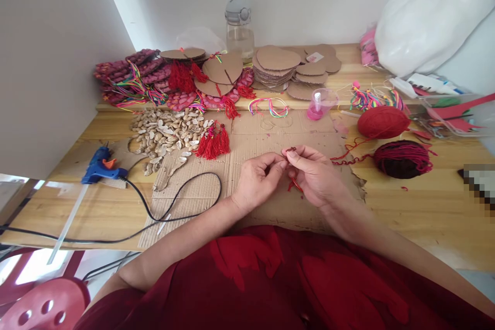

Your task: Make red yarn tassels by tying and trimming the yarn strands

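Observation:
In front of my body, my left hand (258, 179) and my right hand (312, 174) meet with their fingertips pinched together. Between them is a small length of dark red yarn (291, 149), partly hidden by the fingers. A loose bit of brighter red yarn (296, 184) hangs below my right hand. Strands run rightward from that hand toward a red yarn ball (383, 122) and a dark maroon yarn ball (404, 159). Left of my hands lie several red tassels (213, 143) on a cardboard sheet (255, 136).
Peanut shells (166, 131) are heaped at left, near a blue glue gun (101, 166) with a looping black cord (218, 193). Behind stand cardboard cutouts (276, 59), a bottle (240, 36), a cup of pink liquid (317, 108) and colourful cords (373, 99). A plastic tray (456, 126) sits right.

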